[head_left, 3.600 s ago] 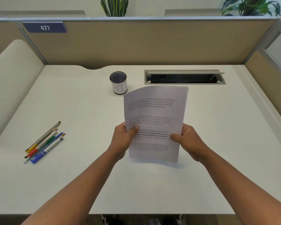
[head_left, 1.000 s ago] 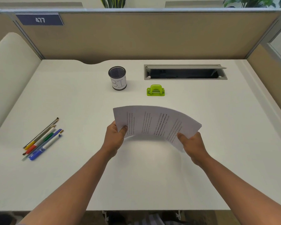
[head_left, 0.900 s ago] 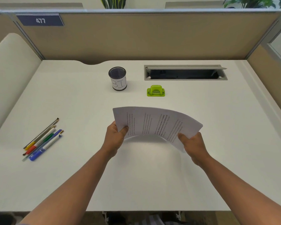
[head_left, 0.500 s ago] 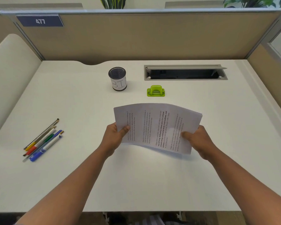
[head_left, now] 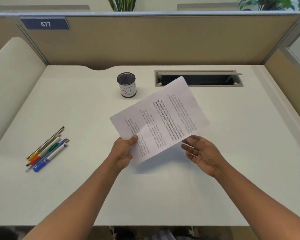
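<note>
"477" – blue sign (head_left: 45,23), "BIN" – cup (head_left: 126,85)

Office cubicle: tan fabric partition panels (head_left: 163,40) with grey metal trim, blue number plate "477" (head_left: 45,23), white desk (head_left: 93,187) with recessed grey cable hatch (head_left: 198,78), black mesh pen cup (head_left: 126,84), loose coloured pens (head_left: 47,149).

My sheet (head_left: 163,115) is white with black lines of print. The cup (head_left: 126,78) is black mesh with a white label. The pens (head_left: 47,149) are yellow, red, green and blue. The desk (head_left: 76,101) is white, the partition (head_left: 163,40) tan.
</note>
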The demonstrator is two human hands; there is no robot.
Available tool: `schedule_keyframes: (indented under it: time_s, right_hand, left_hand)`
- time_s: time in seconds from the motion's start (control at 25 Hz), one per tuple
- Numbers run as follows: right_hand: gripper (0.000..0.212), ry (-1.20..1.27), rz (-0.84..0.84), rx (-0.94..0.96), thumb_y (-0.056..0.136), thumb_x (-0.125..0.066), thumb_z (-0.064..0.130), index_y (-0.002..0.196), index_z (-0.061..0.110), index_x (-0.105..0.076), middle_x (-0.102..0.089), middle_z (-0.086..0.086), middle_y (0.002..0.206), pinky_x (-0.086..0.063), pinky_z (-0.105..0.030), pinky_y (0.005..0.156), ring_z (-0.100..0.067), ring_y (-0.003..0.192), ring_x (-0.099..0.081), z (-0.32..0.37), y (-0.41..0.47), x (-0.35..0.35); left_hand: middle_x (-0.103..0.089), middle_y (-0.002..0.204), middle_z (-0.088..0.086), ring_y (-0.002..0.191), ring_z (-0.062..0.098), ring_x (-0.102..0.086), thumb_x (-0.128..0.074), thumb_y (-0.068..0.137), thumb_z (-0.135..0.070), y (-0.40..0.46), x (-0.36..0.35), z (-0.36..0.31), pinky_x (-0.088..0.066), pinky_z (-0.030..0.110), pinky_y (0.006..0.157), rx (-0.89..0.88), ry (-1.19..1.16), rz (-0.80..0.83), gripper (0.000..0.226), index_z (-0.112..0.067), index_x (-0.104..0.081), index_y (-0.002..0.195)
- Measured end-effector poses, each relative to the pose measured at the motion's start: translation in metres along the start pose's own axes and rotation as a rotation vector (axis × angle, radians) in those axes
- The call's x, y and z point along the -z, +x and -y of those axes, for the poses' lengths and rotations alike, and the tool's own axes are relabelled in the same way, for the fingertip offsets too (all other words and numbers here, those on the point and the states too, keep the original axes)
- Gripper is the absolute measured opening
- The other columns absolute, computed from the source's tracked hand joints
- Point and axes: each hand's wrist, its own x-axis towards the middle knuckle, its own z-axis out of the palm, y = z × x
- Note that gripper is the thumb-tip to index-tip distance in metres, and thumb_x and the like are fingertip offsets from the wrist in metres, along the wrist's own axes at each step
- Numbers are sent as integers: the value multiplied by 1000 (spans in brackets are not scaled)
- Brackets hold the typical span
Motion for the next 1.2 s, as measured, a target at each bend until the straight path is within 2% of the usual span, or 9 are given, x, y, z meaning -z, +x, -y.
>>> schedule_keyframes:
  time_s: [0.16,0.4,0.52,0.76,0.84,0.96,1.04,1.08,1.2]
  right_hand:
    - [31,11,145,80,82,-78,17,113,20,-74,-73,-8,120,-56,-34,89,-20,99,-70,-14,-4,-36]
    - [35,281,186,144,84,-61,18,118,16,-69,-72,-13,120,-57,-42,89,-29,108,-69,-13,-12,-58]
    - [26,151,97,197,96,-60,13,119,20,-68,-73,-8,122,-59,-37,85,-23,108,-71,-15,-13,-66]
    - [36,-51,-28,287,101,-49,-2,115,27,-65,-76,5,114,-59,-37,86,-16,106,-72,-9,-6,-69]
    - [30,-140,-23,322,101,-51,1,115,23,-66,-77,3,113,-59,-39,88,-20,106,-72,0,-6,-65]
    - [26,-298,39,374,101,-52,3,115,19,-68,-76,2,114,-58,-38,90,-23,109,-71,17,-6,-52]
    - [28,-427,132,401,102,-52,4,116,21,-69,-75,2,117,-57,-34,93,-20,111,-70,28,-9,-43]
    - [30,-480,174,411,102,-52,4,115,24,-71,-75,4,117,-57,-31,92,-18,111,-70,33,-11,-40]
    - [36,-575,229,432,103,-51,4,108,32,-73,-76,11,113,-57,-21,85,-9,106,-70,38,-14,-41]
  left_hand:
    - [-79,103,2,85,20,-78,-63,95,-3,-3,-17,16,-61,36,59,36,-78,-44,26,-20,-69,113]
    - [-80,97,-1,85,21,-76,-64,94,-2,-4,-25,26,-60,38,67,21,-142,-135,26,-21,-69,111]
    - [-80,98,-1,86,21,-76,-64,94,-2,-9,-29,28,-60,40,70,22,-147,-139,26,-21,-69,110]
    - [-77,111,3,97,22,-74,-67,93,-3,-19,-34,30,-61,37,70,51,-115,-80,30,-19,-65,118]
    - [-71,127,5,106,21,-70,-73,89,-6,-21,-33,21,-60,33,74,-52,36,-124,44,-19,-56,128]
    - [-34,159,4,139,19,-39,-86,78,-31,-20,-23,-5,-40,37,107,-347,405,-240,106,-34,-13,155]
    - [-22,165,-3,144,10,-25,-88,69,-48,-20,-23,-31,-30,34,111,-480,576,-113,121,-48,-1,153]
    - [-27,164,-3,144,9,-28,-88,69,-49,-20,-25,-43,-34,31,108,-498,601,19,119,-47,-5,153]
    - [-62,140,5,129,25,-58,-81,84,-30,-15,-29,-58,-53,45,102,-485,545,364,72,-21,-43,145]
